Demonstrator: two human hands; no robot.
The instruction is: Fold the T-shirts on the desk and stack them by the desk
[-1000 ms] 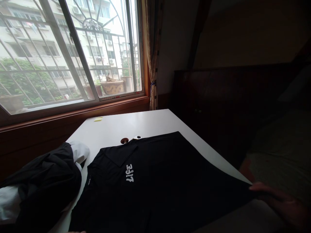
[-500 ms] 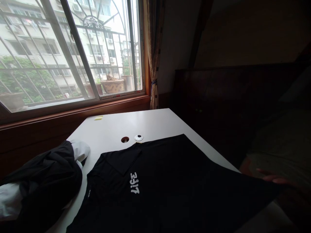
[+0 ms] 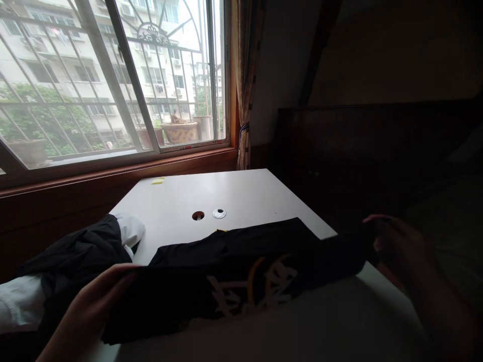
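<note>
A black T-shirt [image 3: 234, 251] lies partly on the white table, with its near side lifted and turned over toward the far side. White and yellow print shows on the lifted part, smeared by motion. My left hand [image 3: 100, 291] pinches the shirt at its left end. On the right, my right hand [image 3: 396, 241] grips the other end, with the cloth stretched between both hands. The right hand is dark, and its fingertips are partly hidden behind the cloth.
A heap of black and white clothing [image 3: 83, 246] lies at the table's left edge. The white table [image 3: 241, 191] has a round cable hole [image 3: 198, 215], a loose round cover [image 3: 219, 213] and a yellow sticky note [image 3: 158, 180]. Behind stand a barred window and a tied curtain [image 3: 245, 100].
The shirt lay spread with its "Life" print showing; now its near side is raised and folded over, showing another print. My left hand has come into view, and my right hand has moved up and inward.
</note>
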